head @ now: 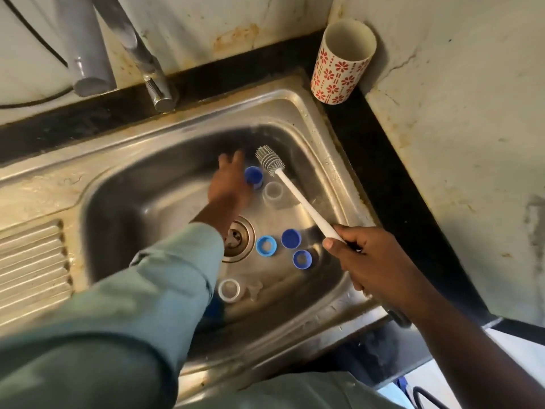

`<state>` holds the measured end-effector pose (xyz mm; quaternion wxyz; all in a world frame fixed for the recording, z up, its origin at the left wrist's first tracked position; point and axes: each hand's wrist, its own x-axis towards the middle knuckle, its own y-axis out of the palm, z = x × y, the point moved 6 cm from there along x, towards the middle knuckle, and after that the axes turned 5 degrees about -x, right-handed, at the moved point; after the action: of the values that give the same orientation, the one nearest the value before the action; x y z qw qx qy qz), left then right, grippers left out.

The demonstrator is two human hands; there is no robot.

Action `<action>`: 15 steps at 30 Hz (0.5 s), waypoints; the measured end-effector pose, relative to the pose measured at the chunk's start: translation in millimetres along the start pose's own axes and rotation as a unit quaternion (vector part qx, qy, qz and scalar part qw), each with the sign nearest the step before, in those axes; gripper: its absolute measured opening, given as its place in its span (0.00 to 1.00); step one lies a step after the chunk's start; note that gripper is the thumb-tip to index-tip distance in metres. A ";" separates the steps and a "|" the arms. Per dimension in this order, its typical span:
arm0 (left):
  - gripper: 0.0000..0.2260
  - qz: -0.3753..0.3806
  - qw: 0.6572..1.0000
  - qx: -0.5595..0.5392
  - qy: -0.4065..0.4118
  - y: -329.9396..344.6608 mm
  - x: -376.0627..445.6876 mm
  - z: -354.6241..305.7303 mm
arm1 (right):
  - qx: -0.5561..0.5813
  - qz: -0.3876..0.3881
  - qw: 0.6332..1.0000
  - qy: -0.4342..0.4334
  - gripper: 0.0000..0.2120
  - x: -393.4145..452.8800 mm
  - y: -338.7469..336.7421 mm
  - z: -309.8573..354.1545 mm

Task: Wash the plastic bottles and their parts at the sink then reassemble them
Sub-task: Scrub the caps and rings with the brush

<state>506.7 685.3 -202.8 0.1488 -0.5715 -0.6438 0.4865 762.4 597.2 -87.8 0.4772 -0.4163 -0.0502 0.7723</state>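
Stainless-steel sink [124,172] set in a dark-edged tabletop, tap [147,69] at its back edge and a flower-patterned cup [342,63] at the back right corner. Left hand [228,184], blurred, reaches toward the back of the basin at a blue-capped bottle [253,177]; whether the fingers [233,159] are spread above it or closing on it cannot be told. Right hand [365,261] grips the white handle of a bottle brush [295,196], whose bristle head points toward the back right of the basin.

Loose parts lie on the basin floor: a clear bottle [272,193] just beside the capped one, a light blue ring [266,245], a dark blue cap [291,238] and a blue ring cap [302,259] near the drain [236,240], and a clear neck piece [229,290] toward the front edge.

Risk, as a judgement: the small caps sit close to the open drain, so running water or a sweep of the sleeve [165,276] could push one into it; the long brush could also knock the standing bottles over.

No brand, label or legible writing is visible.
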 end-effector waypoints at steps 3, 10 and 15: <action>0.27 0.088 0.983 0.133 0.088 22.1 11.4 -7.9 | -0.017 -0.006 1.000 -0.009 0.14 1.1 3.4 3.4; 0.16 -0.080 0.992 -0.098 -0.021 9.7 0.2 15.8 | -0.089 0.006 0.995 -0.049 0.13 -18.5 -5.6 8.8; 0.20 -0.142 0.644 -0.699 -0.276 -13.0 -76.3 41.5 | -0.281 0.023 0.952 -0.120 0.18 -47.3 -7.5 14.4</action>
<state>491.1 600.9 -184.7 -0.4118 -0.2465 -0.8773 -0.0003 767.0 569.0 -46.8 0.3138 -0.4386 -0.3126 0.7820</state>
